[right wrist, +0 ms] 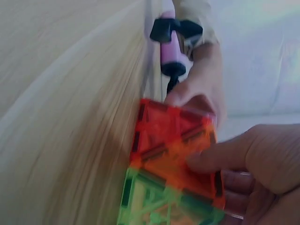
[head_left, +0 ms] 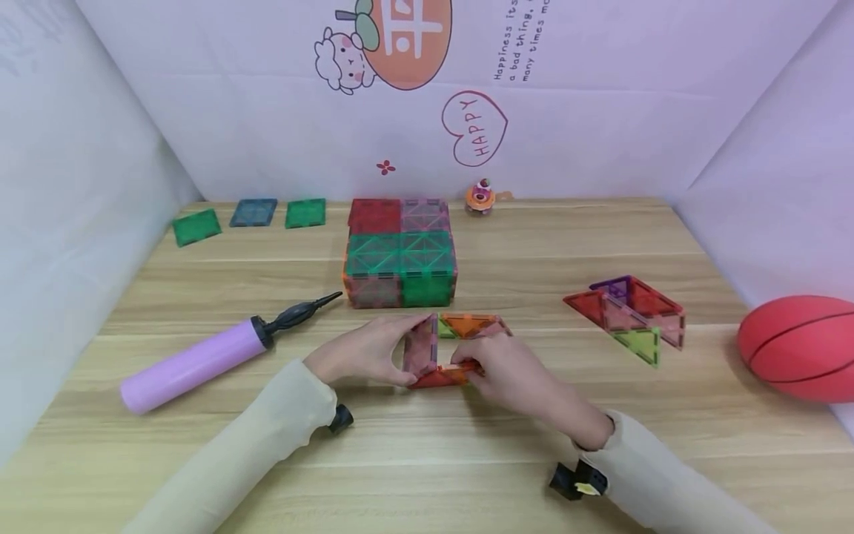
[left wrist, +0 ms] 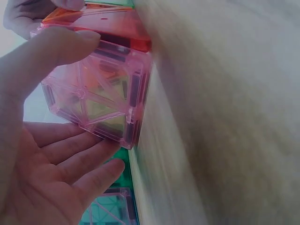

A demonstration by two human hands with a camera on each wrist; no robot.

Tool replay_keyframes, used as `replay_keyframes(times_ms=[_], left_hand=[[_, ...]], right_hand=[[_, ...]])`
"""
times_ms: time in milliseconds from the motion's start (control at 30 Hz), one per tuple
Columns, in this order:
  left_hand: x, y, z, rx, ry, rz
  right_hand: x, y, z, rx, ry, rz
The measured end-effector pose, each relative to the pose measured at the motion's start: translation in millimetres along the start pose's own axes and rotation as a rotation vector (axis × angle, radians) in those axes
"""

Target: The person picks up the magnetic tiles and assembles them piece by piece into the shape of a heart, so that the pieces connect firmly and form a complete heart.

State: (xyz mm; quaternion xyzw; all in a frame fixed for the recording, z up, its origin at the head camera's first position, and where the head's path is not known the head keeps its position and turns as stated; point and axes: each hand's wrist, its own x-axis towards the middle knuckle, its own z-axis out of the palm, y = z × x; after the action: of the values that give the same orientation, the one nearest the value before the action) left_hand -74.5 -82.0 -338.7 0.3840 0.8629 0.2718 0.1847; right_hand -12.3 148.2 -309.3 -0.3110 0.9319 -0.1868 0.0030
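My left hand (head_left: pixel 367 350) spans the pink square magnetic tile (head_left: pixel 420 347), thumb at its near upper corner and fingers along its far edge. This tile stands upright as the left wall of a small frame. Its near wall joins a red triangular tile (right wrist: pixel 157 124), an orange triangular tile (right wrist: pixel 173 164) and a green tile (right wrist: pixel 140 197). My right hand (head_left: pixel 510 371) pinches the orange triangular tile, thumb on its outer face and fingers behind. Another orange triangle (head_left: pixel 467 323) belongs to the far wall. The right hand partly hides the frame's right side.
Behind the frame stands a box of green, red and pink tiles (head_left: pixel 427 289). A purple hand pump (head_left: pixel 193 367) lies left. To the right are a standing group of triangular tiles (head_left: pixel 627 319) and a red ball (head_left: pixel 800 348). Loose tiles (head_left: pixel 253 213) and a small figurine (head_left: pixel 480 197) sit at the back.
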Motion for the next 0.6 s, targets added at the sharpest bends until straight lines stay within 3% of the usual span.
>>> replay_keyframes(times_ms=[300, 600], left_hand=[[-2.0, -0.8, 1.5, -0.002, 0.014, -0.039], [-1.2, -3.6, 2.2, 0.006, 0.041, 0.019]], right_hand=[[-2.5, 3, 2, 0.031, -0.013, 0.079], [-27.1, 27, -3, 0.145, -0.014, 0.212]])
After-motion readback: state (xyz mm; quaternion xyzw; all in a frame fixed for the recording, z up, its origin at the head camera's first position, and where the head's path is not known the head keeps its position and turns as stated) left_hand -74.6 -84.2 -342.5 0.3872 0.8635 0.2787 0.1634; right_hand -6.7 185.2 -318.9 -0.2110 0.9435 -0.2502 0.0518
